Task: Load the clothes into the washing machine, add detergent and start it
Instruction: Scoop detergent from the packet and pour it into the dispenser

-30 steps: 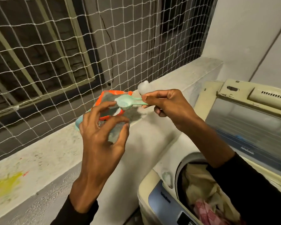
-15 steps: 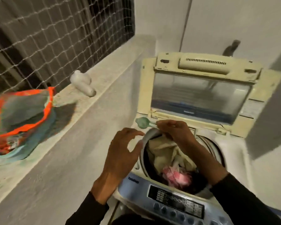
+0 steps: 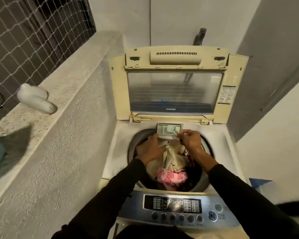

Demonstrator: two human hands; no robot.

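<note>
The top-loading washing machine (image 3: 121,135) stands open, its lid (image 3: 174,88) raised against the wall. Beige, pink and dark clothes (image 3: 171,166) fill the drum. At the drum's back rim a small detergent drawer (image 3: 162,129) is pulled out. My right hand (image 3: 190,138) pinches the handle of a green scoop (image 3: 171,130), whose bowl is tipped over the drawer. My left hand (image 3: 152,147) holds the drawer's front edge from below. The detergent bag (image 3: 0,152) lies blurred on the ledge at far left.
A white plastic object (image 3: 36,98) lies on the stone ledge (image 3: 62,80) below the netted window (image 3: 33,31). The control panel (image 3: 176,207) with its row of buttons is nearest to me. A blue-white box (image 3: 262,185) sits low on the right.
Both hands left the detergent bag on the ledge and moved to the machine. The scoop now sits over the pulled-out drawer, and my left hand has taken hold of the drawer.
</note>
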